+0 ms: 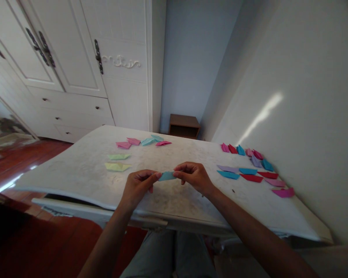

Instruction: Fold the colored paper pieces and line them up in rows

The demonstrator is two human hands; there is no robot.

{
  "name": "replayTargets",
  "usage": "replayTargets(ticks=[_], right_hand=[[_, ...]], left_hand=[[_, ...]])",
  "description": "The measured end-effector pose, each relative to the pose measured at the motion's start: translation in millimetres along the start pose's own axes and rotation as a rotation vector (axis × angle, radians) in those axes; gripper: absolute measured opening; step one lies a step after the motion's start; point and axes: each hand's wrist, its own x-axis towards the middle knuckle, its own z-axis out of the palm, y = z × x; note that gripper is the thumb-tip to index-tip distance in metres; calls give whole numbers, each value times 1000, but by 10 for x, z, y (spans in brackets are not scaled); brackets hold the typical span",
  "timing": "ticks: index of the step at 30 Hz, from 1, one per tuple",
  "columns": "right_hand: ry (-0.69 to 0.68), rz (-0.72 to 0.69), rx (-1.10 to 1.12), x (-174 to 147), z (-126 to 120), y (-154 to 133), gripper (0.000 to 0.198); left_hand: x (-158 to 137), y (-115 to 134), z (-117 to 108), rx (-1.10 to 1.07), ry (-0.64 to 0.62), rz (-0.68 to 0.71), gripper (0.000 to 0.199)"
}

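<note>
White tabletop (179,204), left hand (138,186) and right hand (195,175) turned inward, pinching blue paper (167,176) between them.

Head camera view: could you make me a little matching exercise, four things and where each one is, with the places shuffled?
Things
1. blue paper
2. yellowish paper boats
3. red paper boats
4. small brown cabinet

Places
A. on the right part of the table
B. beyond the table's far edge
C. held between the left hand and right hand
D. on the left part of the table

Pairs: 1-C, 2-D, 3-A, 4-B
</note>
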Motion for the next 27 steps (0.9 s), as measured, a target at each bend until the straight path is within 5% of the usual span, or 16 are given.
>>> replayTargets(ticks=[11, 18, 23, 27], right_hand=[[97, -98, -189, -322, -234, -99, 24], [368, -103, -396, -826, -1117, -319, 27], [575, 83, -571, -1234, -1777, -327, 32], [594, 243, -713, -1407, -2131, -280, 31]], left_hand=[[-49, -42, -58, 117, -145, 75, 31], [-18, -13, -72, 368, -131, 82, 38], [-12, 8, -96, 425, -138, 25, 43], [-10, -14, -88, 453, -125, 14, 43]])
